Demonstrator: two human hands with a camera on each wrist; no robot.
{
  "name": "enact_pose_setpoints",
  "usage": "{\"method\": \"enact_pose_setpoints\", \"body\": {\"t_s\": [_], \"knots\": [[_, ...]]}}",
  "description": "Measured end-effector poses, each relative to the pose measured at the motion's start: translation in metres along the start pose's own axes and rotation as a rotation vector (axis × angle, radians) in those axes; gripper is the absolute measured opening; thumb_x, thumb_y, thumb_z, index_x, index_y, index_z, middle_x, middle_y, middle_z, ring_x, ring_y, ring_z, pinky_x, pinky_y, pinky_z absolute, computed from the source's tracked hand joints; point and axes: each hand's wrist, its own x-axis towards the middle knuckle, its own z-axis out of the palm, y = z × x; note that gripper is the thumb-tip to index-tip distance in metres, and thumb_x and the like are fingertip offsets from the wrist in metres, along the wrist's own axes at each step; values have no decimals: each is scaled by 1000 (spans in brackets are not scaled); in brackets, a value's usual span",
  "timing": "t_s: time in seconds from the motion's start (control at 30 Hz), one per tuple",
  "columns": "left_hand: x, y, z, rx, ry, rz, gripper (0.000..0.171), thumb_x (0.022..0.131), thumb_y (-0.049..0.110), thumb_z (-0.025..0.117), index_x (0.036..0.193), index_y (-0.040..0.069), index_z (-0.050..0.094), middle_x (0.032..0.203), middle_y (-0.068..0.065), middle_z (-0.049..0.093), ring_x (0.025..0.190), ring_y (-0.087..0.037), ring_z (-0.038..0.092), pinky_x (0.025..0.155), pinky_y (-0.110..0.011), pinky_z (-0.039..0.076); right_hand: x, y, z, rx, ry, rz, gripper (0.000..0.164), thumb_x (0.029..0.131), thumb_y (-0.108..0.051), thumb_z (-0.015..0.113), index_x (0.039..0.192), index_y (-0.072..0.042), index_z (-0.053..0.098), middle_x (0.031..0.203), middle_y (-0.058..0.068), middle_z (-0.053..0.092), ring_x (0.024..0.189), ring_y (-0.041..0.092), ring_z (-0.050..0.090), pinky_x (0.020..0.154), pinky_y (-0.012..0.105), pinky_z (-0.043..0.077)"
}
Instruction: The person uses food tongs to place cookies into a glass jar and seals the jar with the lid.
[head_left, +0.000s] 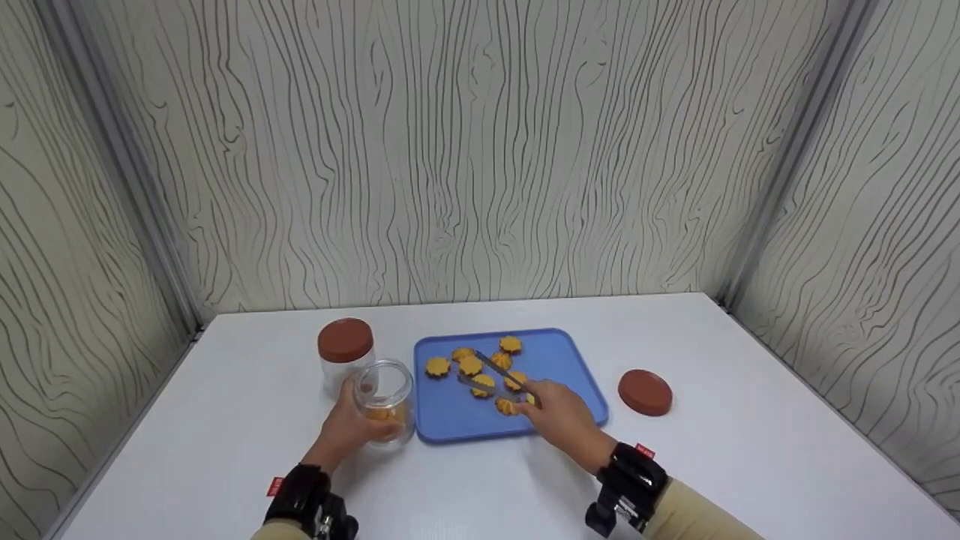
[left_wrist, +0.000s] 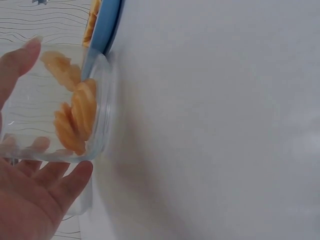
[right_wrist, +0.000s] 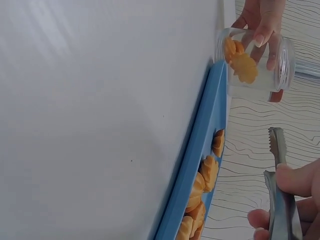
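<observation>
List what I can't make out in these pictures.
Tongs: the rear end is cut off by the bottom edge in the right wrist view and covered by the right hand in the head view.
Lidded jar: its lower right side is hidden in the head view by the left hand and open jar.

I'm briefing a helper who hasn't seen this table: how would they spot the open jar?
On the white table, find the blue tray. Just left of it, the left hand holds a clear jar. Unlike the capped jar behind it, this one has no lid and contains orange cookies.
</observation>
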Motion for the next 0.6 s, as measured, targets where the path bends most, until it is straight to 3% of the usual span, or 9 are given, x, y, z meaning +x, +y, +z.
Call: {"method": "enact_pose_setpoints", "body": {"t_s": [0.3, 0.53, 0.6], "knots": [[2, -1, 0, 2, 10, 31, 108, 65, 15, 91, 146, -3, 21, 140, -29, 41, 127, -44, 40, 106, -57, 32, 0, 3, 1, 5, -15, 33, 46, 89, -19, 71, 124, 10, 60, 116, 21, 66, 104, 34, 62, 83, 47, 51], [3, -2, 1, 7, 17, 63, 109, 64, 14, 91, 145, -5, 21, 139, -31, 42, 126, -44, 41, 106, -57, 33, 1, 5, 4, -21, 9, 66, 48, 86, -20, 74, 123, 7, 60, 98, 15, 69, 80, 22, 61, 69, 41, 51], [2, -3, 1, -2, 15, 56, 109, 64, 14, 91, 145, -4, 21, 140, -30, 41, 127, -44, 41, 106, -57, 32, 1, 6, 5, -33, 16, 65, 46, 85, -21, 74, 121, 6, 61, 98, 15, 69, 82, 25, 63, 70, 41, 52]]}}
